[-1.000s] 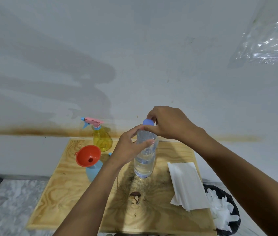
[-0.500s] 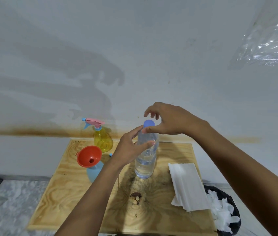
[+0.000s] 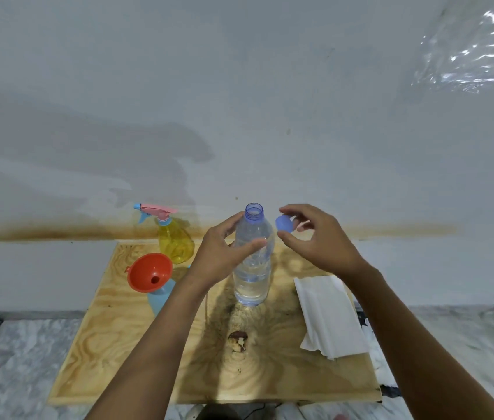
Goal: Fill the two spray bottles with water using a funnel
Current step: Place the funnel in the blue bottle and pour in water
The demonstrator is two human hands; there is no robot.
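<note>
The clear plastic water bottle (image 3: 251, 259) is standing upright at the centre of the frame on the pale wooden surface (image 3: 118, 344), mouth open and partly full. The left hand (image 3: 224, 256) is curling round its upper body. The right hand (image 3: 315, 241) is pinching the small blue screw cap (image 3: 285, 223) just beside the neck.

Left of centre, the orange plastic funnel (image 3: 150, 272) is sitting in the light-blue spray bottle (image 3: 161, 297) and looks to be leaning. Behind it, the yellow spray bottle with the pink trigger head (image 3: 176, 242) is waiting with its head on.

Now the risks. Squeezing that thin wall could be pushing water out of the open mouth. Pouring fast could be tipping or flooding the leaning funnel. The cap could be slipping away and rolling. The folded white paper towel (image 3: 327, 313) is lying at lower right, handy for spills.
</note>
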